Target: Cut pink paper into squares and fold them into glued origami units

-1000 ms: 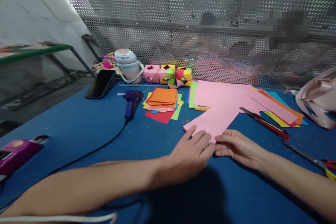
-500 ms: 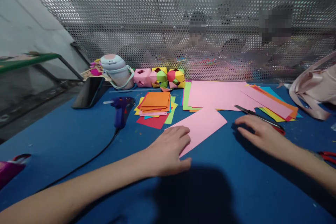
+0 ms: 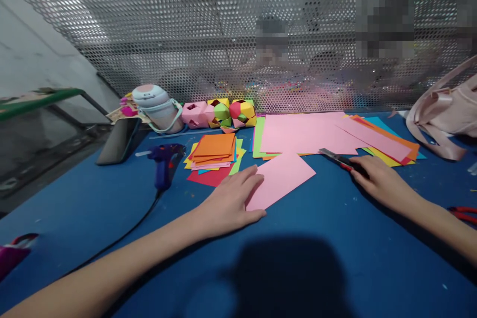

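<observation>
A pink sheet of paper (image 3: 285, 179) lies at an angle on the blue table. My left hand (image 3: 234, 203) rests over its left end, fingers spread on top and the thumb by the near edge. The hand hides that end of the sheet. To the right, my right hand (image 3: 382, 181) is closed around the handle end of a pair of scissors (image 3: 333, 157) with red and black handles. The blades look shut and point left, toward the large pink paper stack (image 3: 305, 134).
A blue glue gun (image 3: 163, 166) with a trailing cord lies left of the small coloured papers (image 3: 215, 146). Folded paper shapes (image 3: 242, 113), a bottle (image 3: 158, 109) and a phone (image 3: 118, 141) line the back left. Coloured strips (image 3: 391, 141), a bag (image 3: 450, 109) and red-handled tool (image 3: 462, 213) are rightward.
My right hand has closed on the scissors, which have shifted left in view. My left hand has slid slightly left over the pink sheet. The view has moved a little.
</observation>
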{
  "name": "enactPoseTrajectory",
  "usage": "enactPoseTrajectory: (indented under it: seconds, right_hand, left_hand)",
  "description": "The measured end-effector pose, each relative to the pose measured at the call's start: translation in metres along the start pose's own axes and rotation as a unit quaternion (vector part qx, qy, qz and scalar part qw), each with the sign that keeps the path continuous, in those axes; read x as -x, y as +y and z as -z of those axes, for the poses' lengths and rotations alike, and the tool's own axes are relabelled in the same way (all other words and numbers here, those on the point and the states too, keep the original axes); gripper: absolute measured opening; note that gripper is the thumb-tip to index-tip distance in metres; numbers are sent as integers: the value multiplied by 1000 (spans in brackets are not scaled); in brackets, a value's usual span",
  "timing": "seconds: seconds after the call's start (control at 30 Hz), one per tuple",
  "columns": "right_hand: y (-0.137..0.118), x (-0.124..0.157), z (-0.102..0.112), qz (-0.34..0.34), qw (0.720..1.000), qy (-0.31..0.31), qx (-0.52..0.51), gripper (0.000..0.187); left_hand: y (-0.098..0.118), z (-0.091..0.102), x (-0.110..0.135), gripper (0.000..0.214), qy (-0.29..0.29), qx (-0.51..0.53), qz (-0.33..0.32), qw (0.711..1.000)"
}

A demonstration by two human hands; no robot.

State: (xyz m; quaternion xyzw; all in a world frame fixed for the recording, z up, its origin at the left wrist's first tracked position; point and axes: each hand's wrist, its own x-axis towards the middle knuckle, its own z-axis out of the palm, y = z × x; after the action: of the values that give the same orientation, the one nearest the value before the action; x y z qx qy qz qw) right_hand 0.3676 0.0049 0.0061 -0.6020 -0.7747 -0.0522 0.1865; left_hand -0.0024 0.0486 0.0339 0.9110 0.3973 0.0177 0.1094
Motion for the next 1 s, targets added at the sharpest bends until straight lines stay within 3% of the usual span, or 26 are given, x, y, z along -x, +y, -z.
enactPoseTrajectory:
  seconds: [0.3, 0.67, 1.0]
  right_hand:
    - [-32, 3, 1, 19, 997, -21, -78, 29]
    - [-38, 3, 9, 34, 996, -10, -83, 27]
    - [-32, 4, 4, 10, 998, -3, -67, 30]
  left_hand:
    - [-8, 9, -3, 70, -2, 2, -5, 1000]
    - [-12, 7, -3, 77, 5, 3, 2, 1000]
    - [-10, 3, 3, 69, 113, -102, -105, 983]
